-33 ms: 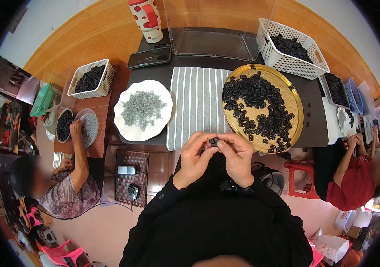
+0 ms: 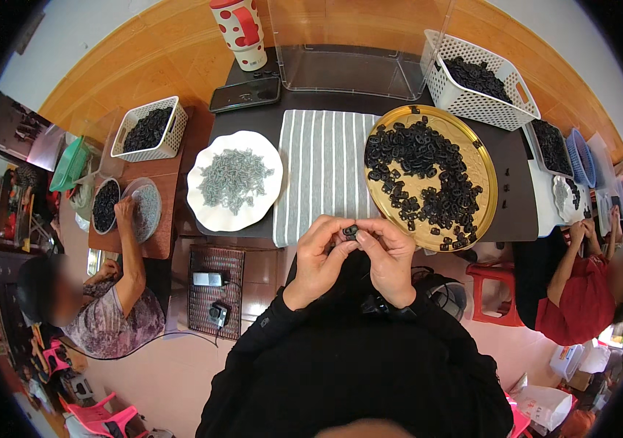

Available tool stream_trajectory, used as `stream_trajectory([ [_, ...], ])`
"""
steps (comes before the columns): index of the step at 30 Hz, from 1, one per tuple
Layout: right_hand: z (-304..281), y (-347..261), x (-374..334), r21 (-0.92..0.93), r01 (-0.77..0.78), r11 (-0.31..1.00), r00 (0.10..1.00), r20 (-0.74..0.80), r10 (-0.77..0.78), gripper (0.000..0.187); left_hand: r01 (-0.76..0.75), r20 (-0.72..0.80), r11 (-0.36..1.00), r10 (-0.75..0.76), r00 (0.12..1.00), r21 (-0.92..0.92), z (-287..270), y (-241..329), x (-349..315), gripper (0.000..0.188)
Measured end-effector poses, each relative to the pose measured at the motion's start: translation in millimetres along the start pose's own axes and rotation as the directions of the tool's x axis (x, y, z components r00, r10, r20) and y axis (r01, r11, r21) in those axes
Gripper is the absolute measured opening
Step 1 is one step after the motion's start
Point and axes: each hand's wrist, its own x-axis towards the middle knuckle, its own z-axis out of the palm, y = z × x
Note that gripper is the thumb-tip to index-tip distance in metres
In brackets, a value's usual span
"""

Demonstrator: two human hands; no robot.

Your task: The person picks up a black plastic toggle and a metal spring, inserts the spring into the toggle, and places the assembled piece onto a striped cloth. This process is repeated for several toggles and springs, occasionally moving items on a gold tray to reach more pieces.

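Between the fingertips of both my hands is a small black plastic part point(image 2: 351, 232) with an oval outline. My left hand point(image 2: 320, 257) pinches it from the left, my right hand point(image 2: 390, 261) from the right. Both hands are in front of the table's near edge, by the end of a grey-and-white striped cloth point(image 2: 326, 171). To the right a round gold tray point(image 2: 488, 212) carries a heap of similar black parts point(image 2: 421, 150). Left of the cloth, a white scalloped plate point(image 2: 203, 213) holds a pile of small, clear-grey pieces point(image 2: 232, 179).
At the back stand a spotted tumbler point(image 2: 242, 36), a phone point(image 2: 245, 95), a clear plastic box point(image 2: 351, 69) and a white basket point(image 2: 483, 106) of black parts. Co-workers sit left, in a patterned shirt point(image 2: 118, 321), and right, in red point(image 2: 578, 299). A red stool point(image 2: 494, 281) is beneath the table's right side.
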Motion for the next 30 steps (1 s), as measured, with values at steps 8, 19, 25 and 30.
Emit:
stream_trajectory([
  [8, -0.9, 0.3, -0.9, -0.046, 0.092, 0.995, 0.993, 0.079, -0.088, 0.017, -0.044, -0.012, 0.999, 0.044, 0.999, 0.026, -1.0, -2.8, -4.3, 0.028],
  [19, -2.3, 4.2, -4.7, 0.075, 0.159, 0.984, 0.977, 0.131, -0.168, 0.011, -0.149, -0.008, 0.982, 0.151, 0.989, 0.113, 0.5, 8.7, -5.6, 0.027],
  [25, 1.6, 5.1, -7.5, 0.125, 0.224, 0.967, 0.961, 0.133, -0.24, 0.009, -0.219, 0.011, 0.972, 0.218, 0.976, 0.091, 2.5, 14.5, -6.8, 0.026],
  [30, 5.3, 1.2, -6.5, 0.129, 0.252, 0.959, 0.957, 0.116, -0.267, 0.011, -0.169, 0.001, 0.985, 0.169, 0.986, 0.029, 3.4, 17.3, -5.9, 0.028],
])
